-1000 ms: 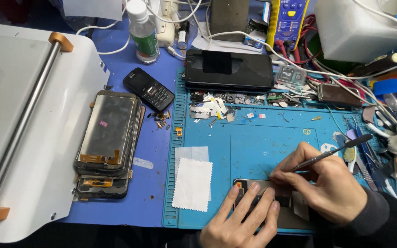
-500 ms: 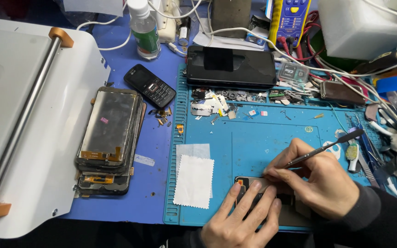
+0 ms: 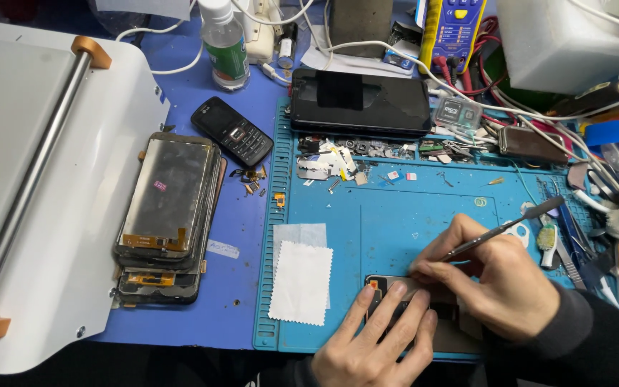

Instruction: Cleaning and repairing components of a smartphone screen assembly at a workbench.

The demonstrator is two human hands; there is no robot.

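A small dark phone part [image 3: 385, 288] lies on the blue work mat [image 3: 410, 215] near its front edge. My left hand [image 3: 374, 344] presses its fingers flat on the part and holds it down. My right hand [image 3: 499, 276] grips a thin metal pry tool [image 3: 503, 229] like a pen, with the tip down at the part's upper right edge. Much of the part is hidden under both hands.
A white cloth square [image 3: 302, 283] lies left of the part. A stack of phone screens [image 3: 170, 208], a small keypad phone [image 3: 232, 131], a black tablet [image 3: 360, 100], a bottle [image 3: 225, 46], loose small parts [image 3: 352, 159], and a white machine [image 3: 44, 186] surround the mat.
The right hand has shifted slightly left and lower with the pry tool, its tip staying at the part. The left hand stays pressed on the part.
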